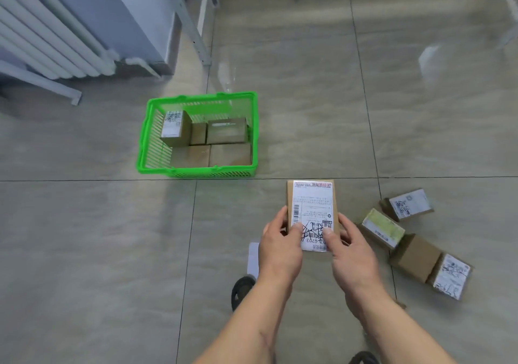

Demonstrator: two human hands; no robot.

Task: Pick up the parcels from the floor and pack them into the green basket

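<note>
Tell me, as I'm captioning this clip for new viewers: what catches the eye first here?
The bright green basket on the grey floor, left of centre, already holding several parcels. Then the labelled parcel gripped by the left hand and right hand in the foreground, with three parcels lying at right.

Soft daylight glare on floor tiles [308, 83]; edges bowed, perhaps slightly blurred.
</note>
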